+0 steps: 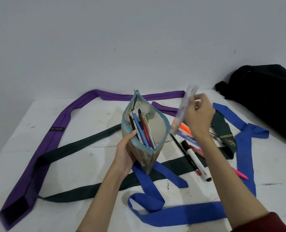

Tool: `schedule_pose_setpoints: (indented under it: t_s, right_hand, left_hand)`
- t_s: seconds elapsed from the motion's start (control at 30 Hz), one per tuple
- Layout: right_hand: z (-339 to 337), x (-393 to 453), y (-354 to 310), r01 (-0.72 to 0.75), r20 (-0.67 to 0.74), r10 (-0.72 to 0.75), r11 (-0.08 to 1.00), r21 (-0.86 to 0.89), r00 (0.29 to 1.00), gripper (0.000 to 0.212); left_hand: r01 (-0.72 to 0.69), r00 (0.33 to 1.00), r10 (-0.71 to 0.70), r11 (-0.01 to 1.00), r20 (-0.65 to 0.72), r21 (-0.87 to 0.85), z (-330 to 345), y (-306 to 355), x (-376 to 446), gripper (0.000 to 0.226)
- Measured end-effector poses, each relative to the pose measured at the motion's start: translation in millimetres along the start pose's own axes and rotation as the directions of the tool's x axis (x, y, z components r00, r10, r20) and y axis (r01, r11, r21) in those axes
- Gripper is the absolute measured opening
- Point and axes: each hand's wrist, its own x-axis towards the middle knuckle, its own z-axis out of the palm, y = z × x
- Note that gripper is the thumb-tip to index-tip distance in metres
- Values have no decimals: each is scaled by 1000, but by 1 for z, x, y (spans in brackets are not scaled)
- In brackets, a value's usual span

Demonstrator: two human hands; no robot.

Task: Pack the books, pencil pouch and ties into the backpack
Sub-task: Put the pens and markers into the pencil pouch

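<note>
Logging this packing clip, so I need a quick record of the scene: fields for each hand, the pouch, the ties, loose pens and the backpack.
left hand: holds the pouch upright, mouth open
right hand: grips a blurred clear item beside the pouch mouth
pouch: unzipped, pens and pencils inside
ties: purple tie, blue tie and dark green tie spread on the table
loose pens: marker and others lie right of the pouch
backpack: black, far right on the table

Matt cloth ties [58,124] sprawled on a scuffed white counter [81,164]; the pouch [157,129] looked translucent, soft plastic.
</note>
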Motion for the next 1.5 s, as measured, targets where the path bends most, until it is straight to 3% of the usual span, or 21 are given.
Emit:
schedule_pose_setpoints:
  t_s: [0.07, 0.17, 0.23, 0.3, 0.37, 0.47, 0.6, 0.73, 0.83, 0.9, 1.0, 1.1, 1.17, 1.2, 1.3, 1.4, 1.5]
  right_hand:
    - [-7, 6, -29, 172, -239, -126, 968, 183, 963, 13]
    - [-7, 1, -61, 334, -310, -230, 879, 340, 922, 18]
    - [-2, -10, -70, 327, -201, -267, 864, 384, 942, 19]
    - [6, -24, -71, 286, -6, -300, 904, 317, 954, 19]
    - [17, -34, -63, 307, 224, -319, 948, 89, 921, 16]
    - [34, -40, -47, 350, 494, -195, 905, -243, 847, 23]
    - [50, -39, -39, 391, 624, -56, 822, -415, 779, 37]
    - [57, -35, -39, 440, 669, -39, 781, -442, 742, 36]
    - [53, -30, -37, 401, 678, -27, 823, -402, 734, 39]
    - [44, -26, -38, 355, 617, -73, 868, -348, 784, 38]
    - [17, -15, -37, 267, 369, -170, 936, -230, 914, 40]
    - [-6, -3, -15, 145, 187, -100, 959, -245, 977, 32]
    - [-9, 0, 9, 71, 287, 57, 907, -416, 956, 24]
    - [-7, -3, 21, 97, 376, 142, 830, -550, 916, 21]
    - [3, -20, 43, 297, 514, 258, 575, -762, 818, 23]
    - [12, -31, 49, 328, 520, 237, 549, -769, 821, 23]
    - [14, -30, 43, 291, 523, 200, 644, -707, 829, 18]
  left_hand:
    - [5, 1000, -5, 1000, -1, 3, 0, 0, 0, 41]
    - [2, 1000, -2, 1000, 1, -8, 0, 0, 1, 38]
    - [1, 1000, -1, 1000, 1, -15, 0, 0, 2, 38]
    - [2, 1000, -2, 1000, -9, -27, 0, -1, 2, 38]
    - [5, 1000, -5, 999, -15, -42, 0, -1, 2, 39]
    - [1, 1000, -1, 1000, -1, -26, 0, 0, 2, 41]
    - [1, 1000, -1, 1000, 8, 4, 2, -2, 0, 41]
    - [22, 1000, -22, 1000, 16, 19, 4, -4, 0, 38]
    - [18, 1000, -18, 1000, 21, -3, 3, -3, 0, 35]
    - [20, 999, -20, 1000, 27, -6, 1, -3, 1, 33]
    - [21, 999, -21, 1000, 29, -8, 1, -3, 1, 34]
    - [20, 1000, -20, 1000, 23, -13, 1, -3, 1, 35]
    - [24, 999, -24, 1000, 24, -13, 1, -3, 1, 36]
    - [25, 999, -25, 1000, 25, -16, 1, -3, 1, 36]
    - [27, 999, -27, 1000, 23, -9, -1, -4, 2, 42]
    - [20, 1000, -20, 1000, 14, 0, -1, -5, 2, 44]
    - [18, 1000, -18, 1000, 17, 4, 0, -5, 1, 40]
